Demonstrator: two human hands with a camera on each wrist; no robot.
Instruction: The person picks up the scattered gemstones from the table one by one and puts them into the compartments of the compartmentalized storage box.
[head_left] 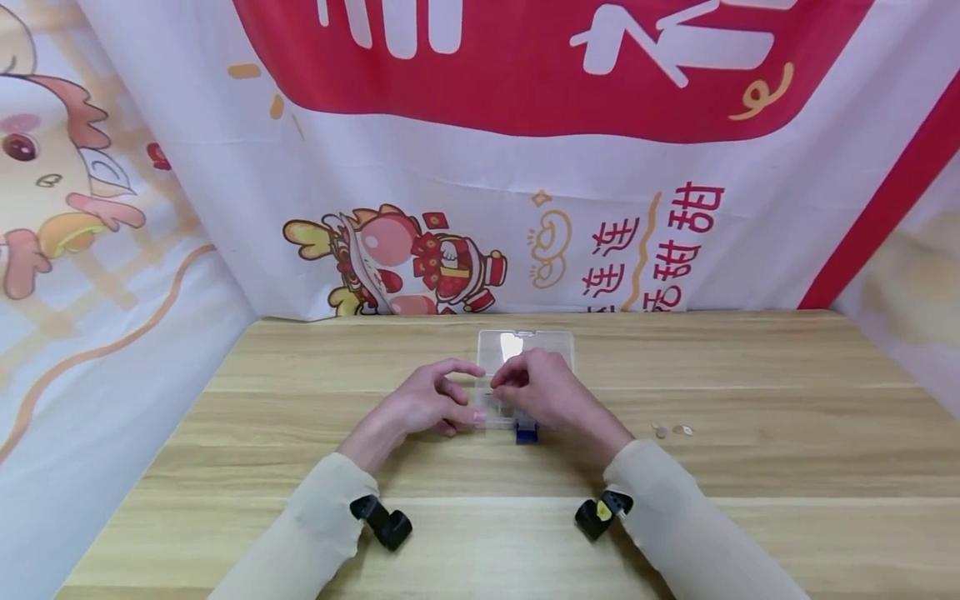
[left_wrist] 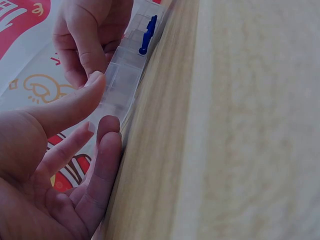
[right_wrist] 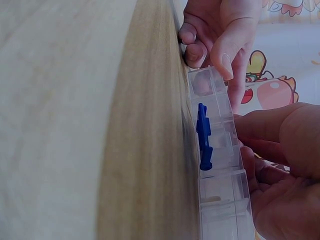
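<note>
Head view: the clear plastic box (head_left: pixel 498 414) lies on the tabletop (head_left: pixel 480 542) nearer its far edge than its near one, roughly midway between the left and right edges. Its long axis runs side to side, along the far edge; its raised clear lid (head_left: pixel 489 348) is on the far side, and a blue latch (head_left: pixel 527 432) juts from its front toward the near edge.

The left hand (head_left: pixel 429 398) is at the box's left end, thumb and forefinger spread apart, the thumb beside the near left corner; whether it touches the plastic I cannot tell. The right hand (head_left: pixel 547 385) reaches in from the right, its fingers drawn narrowly together above the compartments, so the box lies under them; whether they pinch anything is hidden.

The right wrist view shows a small pale piece (right_wrist: pixel 210 199) in one compartment, right of the latch from the person's side. Small round discs (head_left: pixel 661 432) lie well apart from the box, toward the tabletop's right edge.
</note>
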